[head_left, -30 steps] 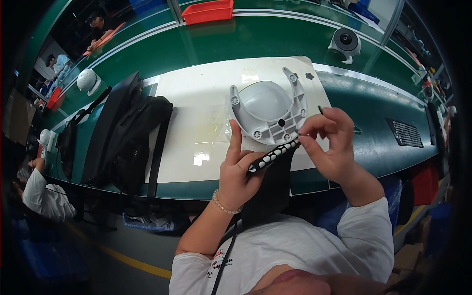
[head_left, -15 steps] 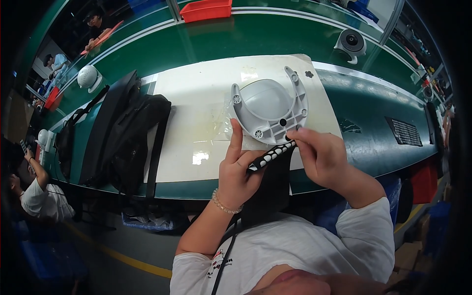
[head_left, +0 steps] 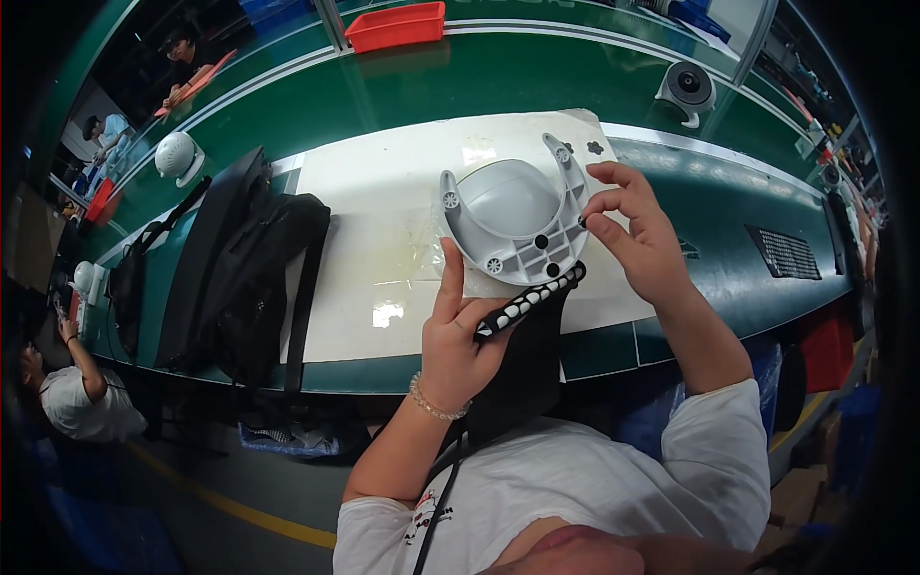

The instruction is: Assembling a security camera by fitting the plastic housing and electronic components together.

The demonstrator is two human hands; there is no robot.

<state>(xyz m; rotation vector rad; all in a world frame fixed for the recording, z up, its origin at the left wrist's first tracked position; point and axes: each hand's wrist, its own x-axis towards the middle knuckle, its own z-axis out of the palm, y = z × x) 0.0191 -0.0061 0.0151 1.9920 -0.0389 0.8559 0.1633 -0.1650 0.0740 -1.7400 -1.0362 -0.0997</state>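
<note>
We see a black fabric backpack (head_left: 244,278) lying on the green workbench (head_left: 738,206), overlapping the left edge of the white rectangular mat (head_left: 374,220). A red plastic bin (head_left: 395,25) sits at the far edge. One round white fan unit (head_left: 178,156) is far left, a grey one (head_left: 686,90) far right. A black vent grille (head_left: 786,253) lies right. Other people sit at far left.

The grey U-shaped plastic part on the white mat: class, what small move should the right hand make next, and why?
Probably lower the pinched fingertips to the nearest hole. The right hand hovers at the right arm of the grey U-shaped part, seemingly pinching something tiny and dark, while the left hand steadies the part's near edge and grips a black strip with white dots.
</note>
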